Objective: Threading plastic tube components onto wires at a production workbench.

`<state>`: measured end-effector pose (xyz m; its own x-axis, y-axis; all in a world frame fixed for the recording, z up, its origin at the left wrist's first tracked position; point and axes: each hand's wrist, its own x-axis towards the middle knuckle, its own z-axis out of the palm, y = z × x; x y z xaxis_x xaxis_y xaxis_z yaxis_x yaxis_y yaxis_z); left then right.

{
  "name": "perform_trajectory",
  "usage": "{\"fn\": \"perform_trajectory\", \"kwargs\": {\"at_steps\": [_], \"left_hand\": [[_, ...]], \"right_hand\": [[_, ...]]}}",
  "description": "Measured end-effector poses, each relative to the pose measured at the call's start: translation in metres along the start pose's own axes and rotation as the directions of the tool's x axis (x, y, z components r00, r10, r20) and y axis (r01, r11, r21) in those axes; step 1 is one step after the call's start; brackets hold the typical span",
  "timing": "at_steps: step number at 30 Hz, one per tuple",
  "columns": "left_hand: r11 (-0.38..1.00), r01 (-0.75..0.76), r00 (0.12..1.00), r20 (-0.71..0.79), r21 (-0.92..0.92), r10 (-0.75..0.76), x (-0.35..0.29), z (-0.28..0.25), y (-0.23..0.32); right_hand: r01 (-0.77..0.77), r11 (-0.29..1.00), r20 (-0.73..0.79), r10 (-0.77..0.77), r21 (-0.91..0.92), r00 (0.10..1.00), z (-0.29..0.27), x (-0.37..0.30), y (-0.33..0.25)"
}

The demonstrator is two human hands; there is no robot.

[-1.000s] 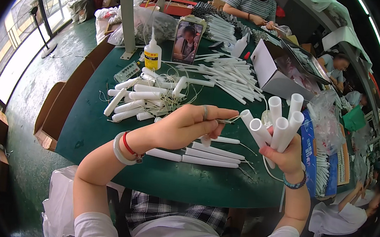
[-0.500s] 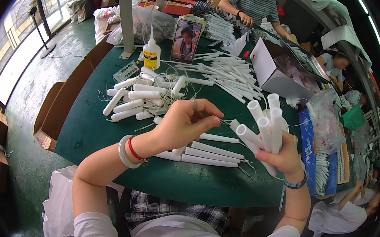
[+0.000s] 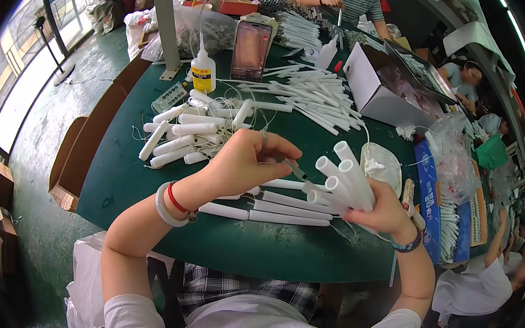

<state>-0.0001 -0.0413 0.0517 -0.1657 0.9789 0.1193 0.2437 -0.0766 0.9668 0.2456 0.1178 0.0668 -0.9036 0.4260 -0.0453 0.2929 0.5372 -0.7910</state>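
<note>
Several hollow white tubes (image 3: 350, 175) are bundled in my right hand (image 3: 390, 211), their open ends pointing up and to the left. My left hand (image 3: 246, 165) is pinched close to those ends; a thin wire (image 3: 299, 172) with a small pale piece shows at its fingertips, blurred. Beneath both hands, long white tubes (image 3: 289, 219) lie in rows on the green table (image 3: 235, 250), some with wires at their right ends. To the left sits a pile of short white tubes (image 3: 184, 128) tangled with thin wires.
A glue bottle with a yellow label (image 3: 203, 73) and a propped phone (image 3: 250, 52) stand behind the pile. Slim white sticks (image 3: 319, 97) are heaped farther back. On the right are a white carton (image 3: 377, 90) and a blue box (image 3: 426, 199). A co-worker (image 3: 347, 4) sits across the table.
The tube bundle in my right hand has tilted left and moved slightly lower. My left fingers have shifted slightly left. The co-worker across the table has raised a hand with a thin item.
</note>
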Motion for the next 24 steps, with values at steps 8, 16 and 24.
{"fn": "perform_trajectory", "kwargs": {"at_steps": [8, 16, 24], "left_hand": [[0.999, 0.036, 0.999, -0.004, -0.011, -0.036, 0.000, -0.001, -0.002], [1.000, -0.001, 1.000, -0.010, 0.007, 0.001, 0.000, -0.003, 0.001], [1.000, 0.022, 1.000, -0.001, -0.001, -0.022, 0.000, -0.002, 0.003]], "right_hand": [[-0.105, 0.846, 0.133, 0.041, 0.522, 0.990, -0.002, 0.000, 0.010], [-0.095, 0.986, 0.084, 0.084, 0.136, 0.993, -0.001, 0.011, 0.003], [-0.097, 0.968, 0.049, 0.088, 0.230, 0.995, 0.006, 0.010, 0.001]]}}
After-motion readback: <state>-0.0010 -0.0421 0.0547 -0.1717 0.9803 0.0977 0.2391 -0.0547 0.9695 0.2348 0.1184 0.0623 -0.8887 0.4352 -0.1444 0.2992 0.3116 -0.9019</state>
